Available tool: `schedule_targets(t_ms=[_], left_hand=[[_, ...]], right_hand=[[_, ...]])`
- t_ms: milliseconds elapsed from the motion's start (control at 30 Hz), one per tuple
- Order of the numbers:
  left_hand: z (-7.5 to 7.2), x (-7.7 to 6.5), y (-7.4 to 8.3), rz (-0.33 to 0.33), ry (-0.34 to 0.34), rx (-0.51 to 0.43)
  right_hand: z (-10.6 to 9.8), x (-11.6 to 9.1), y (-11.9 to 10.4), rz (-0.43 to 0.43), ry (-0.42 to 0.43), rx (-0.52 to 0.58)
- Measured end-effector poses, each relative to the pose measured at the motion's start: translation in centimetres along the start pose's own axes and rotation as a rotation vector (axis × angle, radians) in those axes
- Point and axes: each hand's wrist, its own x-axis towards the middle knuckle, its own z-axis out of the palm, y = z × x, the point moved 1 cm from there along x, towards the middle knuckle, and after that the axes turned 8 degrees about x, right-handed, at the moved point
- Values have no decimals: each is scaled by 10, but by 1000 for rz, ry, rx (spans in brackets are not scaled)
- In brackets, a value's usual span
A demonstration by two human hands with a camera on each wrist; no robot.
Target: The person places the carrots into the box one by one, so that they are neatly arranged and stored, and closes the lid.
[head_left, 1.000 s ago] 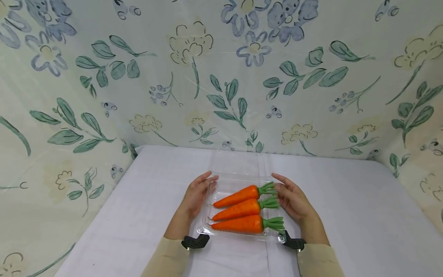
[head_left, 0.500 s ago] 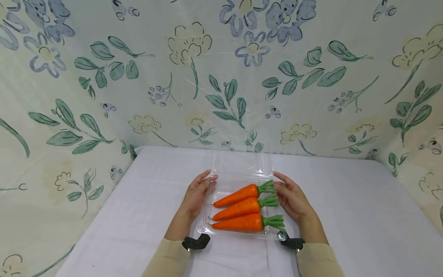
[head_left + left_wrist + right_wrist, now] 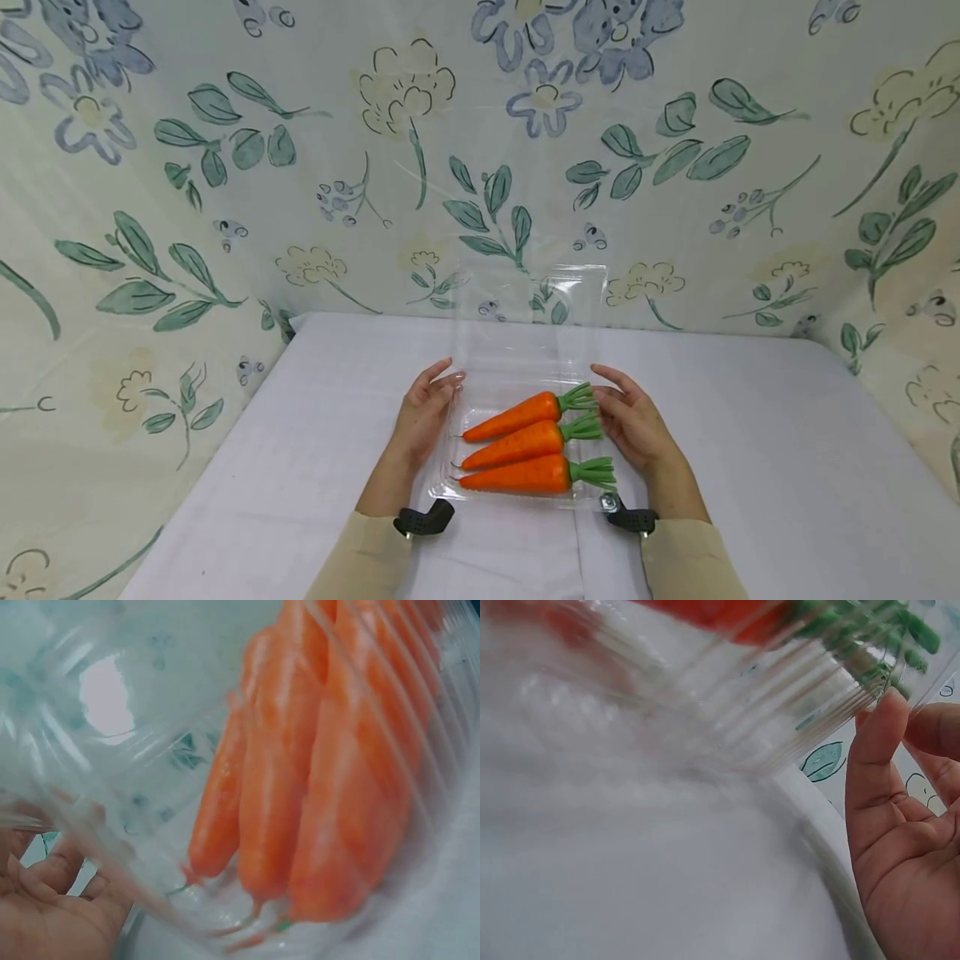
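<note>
A floral backdrop (image 3: 480, 125) hangs behind the clear plastic clamshell container (image 3: 525, 500), and a white-clothed table (image 3: 750, 433) spreads around it. The container's place between the 2 hands is nearly unchanged, but its transparent lid (image 3: 525, 325) has swung up: 1.0 s ago it showed almost wholly against the table, and now its top edge stands against the printed flowers. At the container's right edge, the right hand (image 3: 630, 421) pinches the plastic between thumb and finger, almost no gap between them. The left hand (image 3: 423, 408) grips the left edge, fingers loosely bent and thumb close to them. Inside the container lie 3 orange carrots (image 3: 517, 446), tips leftward, green stems rightward, as before. Near its front corners sit 2 black wrist devices (image 3: 426, 517).
</note>
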Motion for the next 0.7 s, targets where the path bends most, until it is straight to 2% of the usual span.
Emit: schedule_targets(t_ms=[100,400,633,700], left_hand=[[0,0,1,17,16,-7],[2,0,6,70,90,131],[0,-1,8,59,151,319],[0,-1,8,64,159,336]], right_hand=[[1,0,-2,7,12,-6],[2,-4,-7,25,54,-64],[2,-9,-19,50,58,-238],[2,-10,-23,65,59,-274]])
